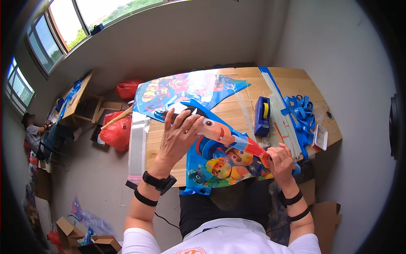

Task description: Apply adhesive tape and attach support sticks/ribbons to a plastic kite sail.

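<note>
A glossy blue plastic sheet, cut like a kite and printed with cartoon dogs, hangs over the table's near edge toward my lap. Its upper edge is folded over into a band of orange, white and red between my hands. My left hand grips that fold at its upper left end, fingers bent over it and thumb hidden. At the lower right end, my right hand pinches the band with its fingertips. Behind the left hand, another printed sheet lies flat on the wooden table.
To the right are a blue tape dispenser, thin pale rods, curled blue ribbons and a small white tray. Red bags and cardboard boxes stand on the floor. At the far left, a person sits beside another table.
</note>
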